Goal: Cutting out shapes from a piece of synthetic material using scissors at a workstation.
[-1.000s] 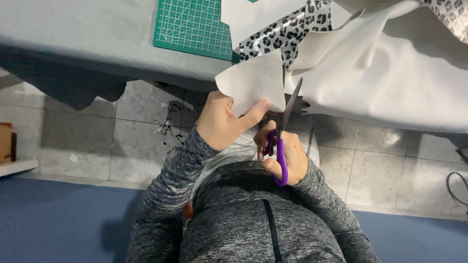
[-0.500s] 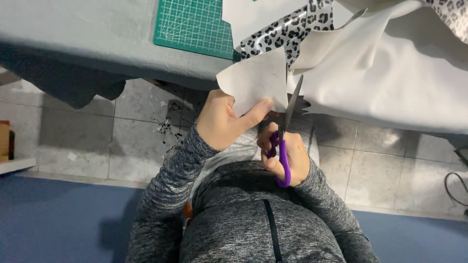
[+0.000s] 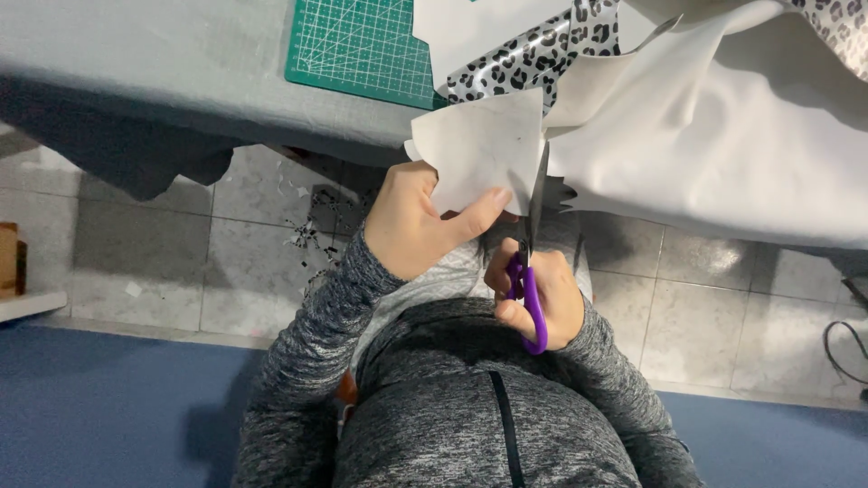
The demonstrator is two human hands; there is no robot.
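My left hand (image 3: 414, 220) pinches a white piece of sheet material (image 3: 484, 149) by its lower edge, thumb on top. My right hand (image 3: 541, 294) grips purple-handled scissors (image 3: 529, 271), whose dark blades point up along the right edge of that white piece. To the right of the blades the large white sheet (image 3: 714, 145) hangs over the table edge. A leopard-print layer (image 3: 533, 54) shows behind the white piece.
A green cutting mat (image 3: 362, 45) lies on the grey table (image 3: 163, 81). Small scraps (image 3: 307, 235) litter the tiled floor below. A blue mat (image 3: 99, 407) covers the near floor. A dark cable (image 3: 841, 348) lies at the right, a shelf edge (image 3: 23, 298) at the left.
The scissor blades have advanced upward along the edge of the white piece. My left hand has lifted the piece slightly with them.
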